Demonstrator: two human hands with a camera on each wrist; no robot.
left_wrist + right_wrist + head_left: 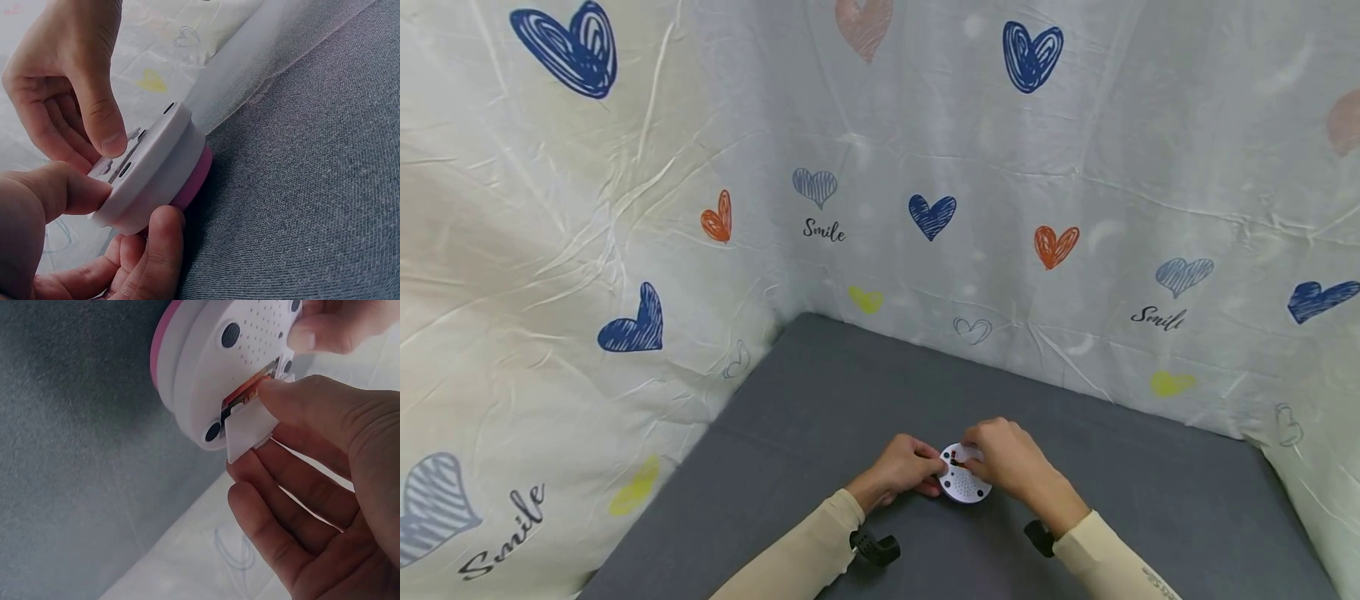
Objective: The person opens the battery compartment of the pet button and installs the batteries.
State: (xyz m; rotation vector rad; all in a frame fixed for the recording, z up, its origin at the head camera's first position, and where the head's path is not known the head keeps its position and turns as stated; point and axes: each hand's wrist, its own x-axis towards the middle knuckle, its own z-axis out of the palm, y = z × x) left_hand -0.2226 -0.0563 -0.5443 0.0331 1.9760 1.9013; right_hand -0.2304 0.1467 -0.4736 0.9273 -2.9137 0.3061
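Note:
A round white device (964,487) with a pink band (196,177) at its far face is tipped on its edge, close over the grey cloth. Its underside shows small speaker holes, dark round feet (230,335) and an uncovered battery compartment (245,387) with orange inside. My left hand (904,465) grips the device by its rim, thumb on the underside and fingers beneath. With thumb and fingers my right hand (1011,460) pinches a white battery cover (248,430) at the compartment's edge.
Dark grey cloth (850,392) covers the table. A pale curtain (880,125) printed with hearts and "Smile" hangs along the left and back sides. Black wrist-worn devices sit on both wrists, the left one (875,547) beside the cream sleeve.

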